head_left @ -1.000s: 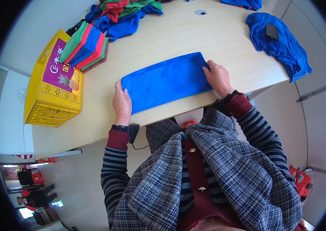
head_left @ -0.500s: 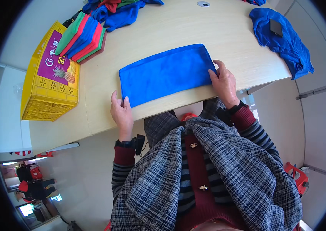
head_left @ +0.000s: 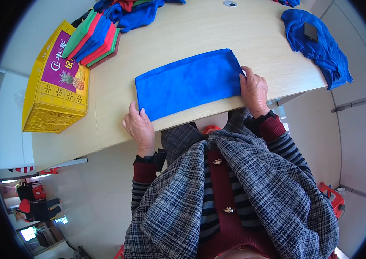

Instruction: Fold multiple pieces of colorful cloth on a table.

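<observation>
A blue cloth [head_left: 189, 84], folded into a long rectangle, lies flat near the front edge of the table. My left hand [head_left: 140, 127] is at its lower left corner, with the thumb and forefinger closed about the edge. At the right end, my right hand [head_left: 254, 90] has its fingers curled and its thumb against the cloth's short side, gripping it. The undersides of both grips are hidden.
A yellow plastic crate [head_left: 55, 101] stands at the left, with a stack of folded green, red and blue cloths [head_left: 94, 39] beside it. Loose blue cloths [head_left: 142, 17] lie behind. At the right, a dark phone [head_left: 310, 31] rests on a crumpled blue cloth [head_left: 332, 62].
The fingers of both hands have closed in on the ends of the blue cloth. My left hand has tilted inward. The cloth sits almost where it was.
</observation>
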Action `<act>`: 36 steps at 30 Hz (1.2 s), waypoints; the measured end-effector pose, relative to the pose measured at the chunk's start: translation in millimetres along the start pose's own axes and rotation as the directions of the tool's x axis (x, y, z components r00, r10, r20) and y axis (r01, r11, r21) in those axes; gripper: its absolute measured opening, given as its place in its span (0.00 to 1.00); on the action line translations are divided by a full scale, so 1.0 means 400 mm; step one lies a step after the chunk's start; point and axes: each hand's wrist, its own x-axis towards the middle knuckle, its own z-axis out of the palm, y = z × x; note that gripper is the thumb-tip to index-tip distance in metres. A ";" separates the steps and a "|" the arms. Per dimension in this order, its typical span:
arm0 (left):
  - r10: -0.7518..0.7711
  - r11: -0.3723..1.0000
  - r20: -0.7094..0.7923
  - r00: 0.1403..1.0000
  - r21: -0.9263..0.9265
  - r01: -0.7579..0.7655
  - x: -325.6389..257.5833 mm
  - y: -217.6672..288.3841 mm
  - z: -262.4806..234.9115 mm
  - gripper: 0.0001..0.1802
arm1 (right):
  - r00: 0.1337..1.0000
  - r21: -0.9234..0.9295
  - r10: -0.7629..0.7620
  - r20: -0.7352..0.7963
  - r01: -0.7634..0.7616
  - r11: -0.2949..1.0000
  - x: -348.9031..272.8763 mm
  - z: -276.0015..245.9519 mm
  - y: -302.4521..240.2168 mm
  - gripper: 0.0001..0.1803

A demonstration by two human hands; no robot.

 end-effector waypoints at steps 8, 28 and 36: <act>-0.089 0.994 0.108 0.990 0.069 0.082 0.013 0.033 -0.037 0.24 | 0.997 -0.104 -0.074 -0.003 0.074 0.992 0.010 -0.043 -0.015 0.21; 0.298 0.953 0.428 0.853 -0.083 -0.291 0.060 0.147 0.031 0.31 | 0.854 0.045 -0.358 0.378 0.370 0.928 -0.006 0.067 -0.200 0.34; 0.158 0.987 0.442 0.883 -0.095 -0.130 0.075 0.070 0.031 0.32 | 0.907 -0.115 -0.180 0.382 0.240 0.964 0.064 0.054 -0.089 0.33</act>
